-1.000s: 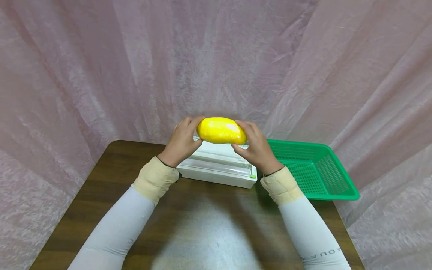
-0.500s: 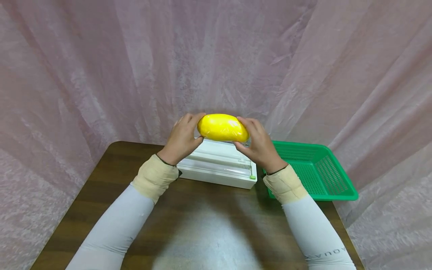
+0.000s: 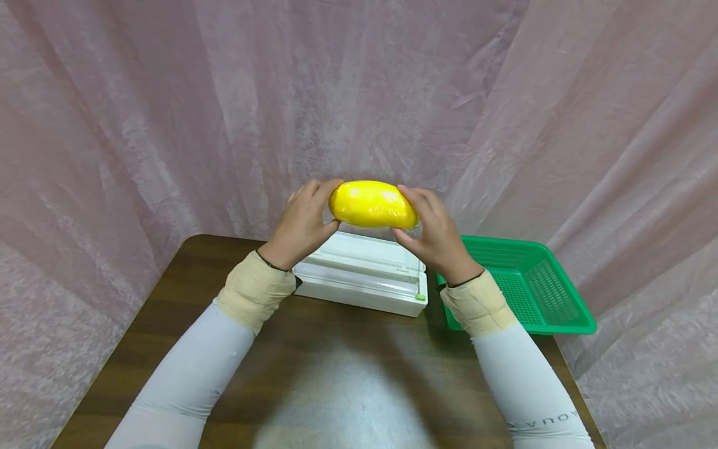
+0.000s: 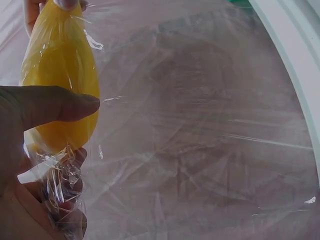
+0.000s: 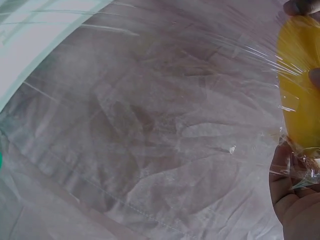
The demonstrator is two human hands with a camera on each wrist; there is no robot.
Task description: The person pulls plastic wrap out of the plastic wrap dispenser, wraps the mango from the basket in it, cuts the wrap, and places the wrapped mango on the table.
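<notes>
Both hands hold a glossy yellow mango (image 3: 373, 204) wrapped in clear cling film, raised above the far part of the table. My left hand (image 3: 303, 223) grips its left end, thumb underneath, while my right hand (image 3: 434, 234) grips the right end the same way. In the left wrist view, crumpled film (image 4: 62, 185) bunches beside the mango's end under the fingers. A wide transparent sheet of film (image 5: 175, 125) stretches from the mango toward the white cling film dispenser (image 3: 359, 293), whose lid stands open. The film roll shows inside it.
To the right of the dispenser, a green perforated basket (image 3: 530, 293) overhangs the table's right edge. The brown wooden table (image 3: 224, 374) reaches toward the person, and a pink curtain (image 3: 359, 93) hangs behind it.
Both hands have drawn the mango slightly upward in the head view and a little right, away from the dispenser. The grip on each end stays the same.
</notes>
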